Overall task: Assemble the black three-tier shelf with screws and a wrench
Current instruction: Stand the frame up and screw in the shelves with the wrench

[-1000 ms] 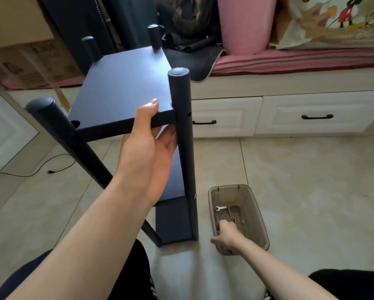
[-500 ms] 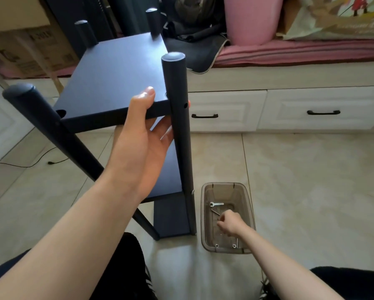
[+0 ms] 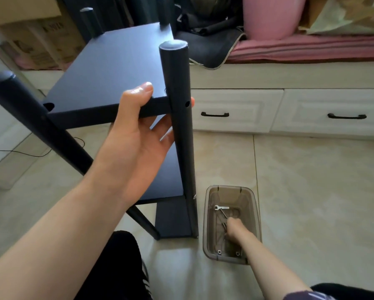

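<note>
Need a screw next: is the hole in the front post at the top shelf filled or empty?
Empty: the hole in the front post shows dark and open, no screw head.

In the bin (image 3: 255,213) at lower right, the right hand (image 3: 235,229) hides its own fingertips; whether they grip anything is unclear. 2 small fittings (image 3: 219,252) there are too tiny to identify.

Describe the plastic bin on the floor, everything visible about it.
The bin is a small rectangular tub of translucent brownish plastic with rounded corners and no lid, standing upright on the tiled floor just right of the black shelf, near its front right leg. Inside lie a small silver wrench, a thin metal tool under it and a few small fasteners near the close end. The right hand reaches down into it, fingers among the parts; what it grips cannot be told.
</note>
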### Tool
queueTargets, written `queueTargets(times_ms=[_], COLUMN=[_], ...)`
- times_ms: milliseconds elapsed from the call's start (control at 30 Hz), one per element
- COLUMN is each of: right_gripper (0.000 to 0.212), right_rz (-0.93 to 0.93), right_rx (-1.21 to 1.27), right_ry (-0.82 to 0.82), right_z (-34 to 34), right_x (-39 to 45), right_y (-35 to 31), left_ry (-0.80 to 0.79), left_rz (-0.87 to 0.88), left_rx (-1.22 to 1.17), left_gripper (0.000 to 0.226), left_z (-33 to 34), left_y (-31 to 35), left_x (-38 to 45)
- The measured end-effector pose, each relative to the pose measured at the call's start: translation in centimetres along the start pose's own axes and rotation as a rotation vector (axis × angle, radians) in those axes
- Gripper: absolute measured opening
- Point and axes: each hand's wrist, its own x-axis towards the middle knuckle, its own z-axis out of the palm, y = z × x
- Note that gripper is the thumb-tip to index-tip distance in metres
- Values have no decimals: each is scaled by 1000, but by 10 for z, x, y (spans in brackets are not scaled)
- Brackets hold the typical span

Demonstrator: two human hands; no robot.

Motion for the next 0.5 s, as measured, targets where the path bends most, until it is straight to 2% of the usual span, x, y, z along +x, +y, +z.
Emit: queueTargets(times_ms=[133,333,500], right_gripper=[33,44,45], right_rz=[6,24,16], right_rx=[16,-126,-149], right_ry=[114,108,96], right_z=[0,10,10], right_x=[9,14,17], right_y=[-2,-2,-1], left_ry=[-21,-24,-28], left_rz=[-7,-9,-8], left_rx=[-24,-20,-35], left_gripper=[36,36,35], left_z=[0,-2,-3], left_y=[-2,-4,-3], left_x=[1,2,2])
